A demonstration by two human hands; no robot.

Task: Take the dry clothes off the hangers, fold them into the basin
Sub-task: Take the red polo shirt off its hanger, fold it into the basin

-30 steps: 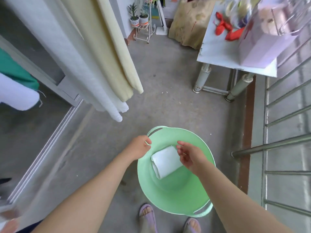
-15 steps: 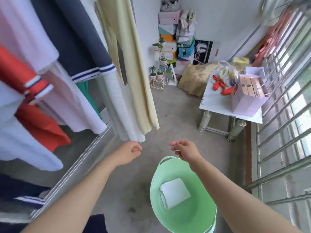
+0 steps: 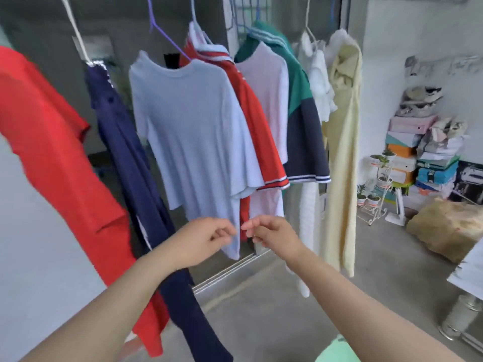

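The pale blue T-shirt (image 3: 193, 131) hangs on its purple hanger (image 3: 167, 35); we judge it the next garment to take. Our left hand (image 3: 206, 239) and right hand (image 3: 271, 233) hover before its hem, fingers (image 3: 251, 226) loosely curled, holding nothing. Next we reach up and slip it off. The green basin (image 3: 337, 348) lies below right.

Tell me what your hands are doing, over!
Left hand, right hand: both empty, near pale blue T-shirt hem. Shirt not yet taken down. Nothing blocking.
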